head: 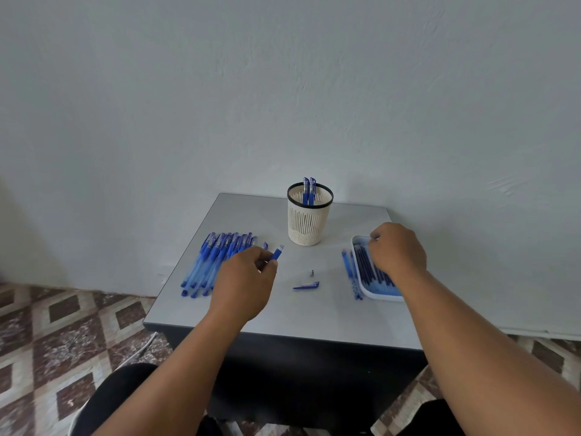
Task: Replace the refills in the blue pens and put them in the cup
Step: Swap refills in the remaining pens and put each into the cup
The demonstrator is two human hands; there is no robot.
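From where I sit, both forearms reach out over the near edge of the table (283, 319), elbows low, hands spread apart so the middle stays free as a work patch. On that patch lie a pen cap (306, 285) and, just beyond it, a small metal tip (312, 273); I judge they were set there to stay in easy reach for reassembly.

My left hand (243, 283) is knuckles-up, wrist bent slightly inward, its fingers (267, 261) curled round a pen barrel (277, 253) whose open end pokes up and toward the cup, held ready, I think, to take a new refill. Just beside that hand, on its left, the pens (210, 262) still to be done lie side by side in a row.

My right hand (396, 253) hangs palm-down over the far part of the tray (382, 298), fingers curled down into the refills (374, 272); whether they already pinch one I cannot tell, since the hand's back hides them. A few old refills (350, 272) lie on the table just left of the tray, kept apart from the fresh stock.

Farthest off, near the wall (283, 89), the cup (308, 223) stands upright with two finished pens (309, 190) leaning in it.
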